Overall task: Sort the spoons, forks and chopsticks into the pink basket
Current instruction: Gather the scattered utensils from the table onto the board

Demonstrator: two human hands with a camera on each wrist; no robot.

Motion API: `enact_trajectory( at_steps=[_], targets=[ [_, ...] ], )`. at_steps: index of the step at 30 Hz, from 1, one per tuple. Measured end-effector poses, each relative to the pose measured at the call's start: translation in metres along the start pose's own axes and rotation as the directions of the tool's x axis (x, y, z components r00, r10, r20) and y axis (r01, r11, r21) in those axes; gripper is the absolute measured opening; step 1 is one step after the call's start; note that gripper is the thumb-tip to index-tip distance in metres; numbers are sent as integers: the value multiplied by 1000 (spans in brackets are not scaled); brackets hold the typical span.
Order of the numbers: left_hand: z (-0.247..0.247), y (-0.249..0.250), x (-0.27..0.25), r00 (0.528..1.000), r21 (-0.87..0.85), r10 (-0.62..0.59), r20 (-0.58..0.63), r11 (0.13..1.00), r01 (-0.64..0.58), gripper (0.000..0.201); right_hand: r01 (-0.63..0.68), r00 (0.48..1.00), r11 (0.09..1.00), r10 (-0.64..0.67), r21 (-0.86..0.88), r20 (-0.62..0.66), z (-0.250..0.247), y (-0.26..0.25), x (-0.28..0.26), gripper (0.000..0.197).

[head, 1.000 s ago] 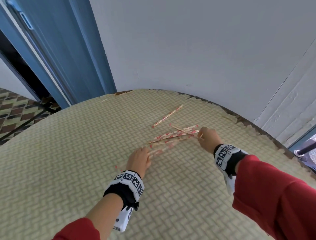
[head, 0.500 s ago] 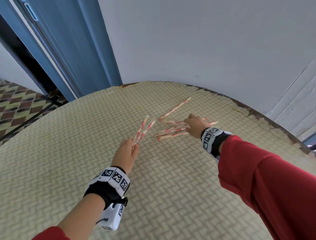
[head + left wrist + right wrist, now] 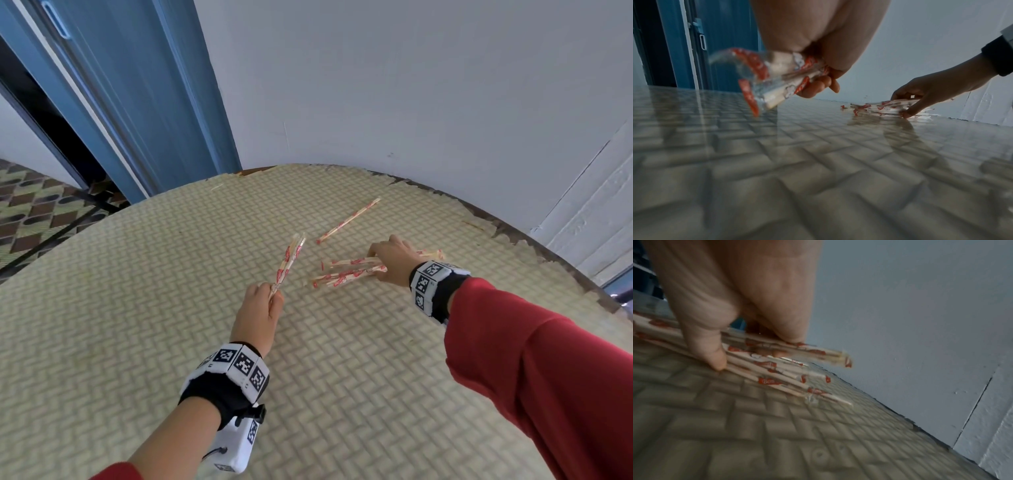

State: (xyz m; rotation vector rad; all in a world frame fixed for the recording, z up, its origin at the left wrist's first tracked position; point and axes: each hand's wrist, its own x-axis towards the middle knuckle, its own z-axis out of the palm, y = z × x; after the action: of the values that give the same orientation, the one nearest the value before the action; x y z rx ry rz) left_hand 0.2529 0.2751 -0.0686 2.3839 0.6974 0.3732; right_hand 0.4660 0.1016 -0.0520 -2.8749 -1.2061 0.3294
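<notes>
Wrapped chopsticks in clear sleeves with red print are the only cutlery in view. My left hand pinches two wrapped pairs by one end and holds them tilted up above the mat; the left wrist view shows them under my curled fingers. My right hand lies on the pile of wrapped chopsticks, with thumb and fingers closed round several of them. One more wrapped pair lies alone, farther back. No pink basket, spoons or forks are in view.
The round table carries a woven yellowish mat. Its frayed far edge runs close to a white wall. A blue door stands at the back left, beside patterned floor tiles.
My left hand has picked two wrapped pairs out of the pile and lifted them to the left. My right hand has slid left along the pile and closed on it.
</notes>
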Motion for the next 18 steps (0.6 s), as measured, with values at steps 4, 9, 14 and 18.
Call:
enact_trajectory(
  at_steps=[4, 9, 14, 18],
  targets=[
    [-4, -1, -1, 1000, -4, -15, -22, 1000, 15, 25, -37, 999, 998, 39, -50, 38, -2, -3, -2, 36],
    [-12, -8, 2, 999, -19, -21, -43, 1000, 20, 26, -42, 997, 987, 52, 155, -63, -21, -14, 21, 28],
    [-23, -29, 6, 998, -17, -37, -56, 999, 36, 24, -49, 995, 998, 44, -45, -92, -25, -36, 57, 28],
    [-30, -48, 3, 998, -4, -26, -61, 1000, 25, 23, 57, 996, 985, -68, -161, -61, -11, -51, 78, 47]
  ],
)
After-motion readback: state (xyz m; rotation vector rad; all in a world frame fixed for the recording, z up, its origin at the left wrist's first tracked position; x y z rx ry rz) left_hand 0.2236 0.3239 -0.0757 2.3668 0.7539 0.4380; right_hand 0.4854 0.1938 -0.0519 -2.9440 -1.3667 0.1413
